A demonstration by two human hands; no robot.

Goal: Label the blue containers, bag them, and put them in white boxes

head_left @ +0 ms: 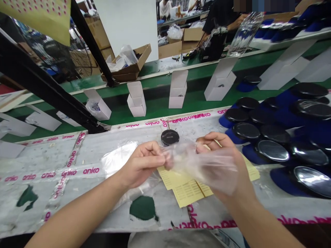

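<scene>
A clear plastic bag [207, 165] is stretched between my two hands above the table. My left hand [144, 162] pinches its left end between thumb and fingers. On the right, my right hand [224, 158] has curled fingers behind and around the bag, partly seen through it. Yellow printed sheets [187, 193] lie beneath the bag. Just beyond my hands sits a round black lid [170, 137]. A stack of clear plastic bags [116, 160] rests on the table beside my left hand.
Many blue containers with glossy black tops [272, 150] stand at the right. Open white boxes, one at the middle [177, 97], line the green belt [155, 103]. A black post [51, 82] slants across the left. Across the belt, a person's arm [236, 22] is near a clear container.
</scene>
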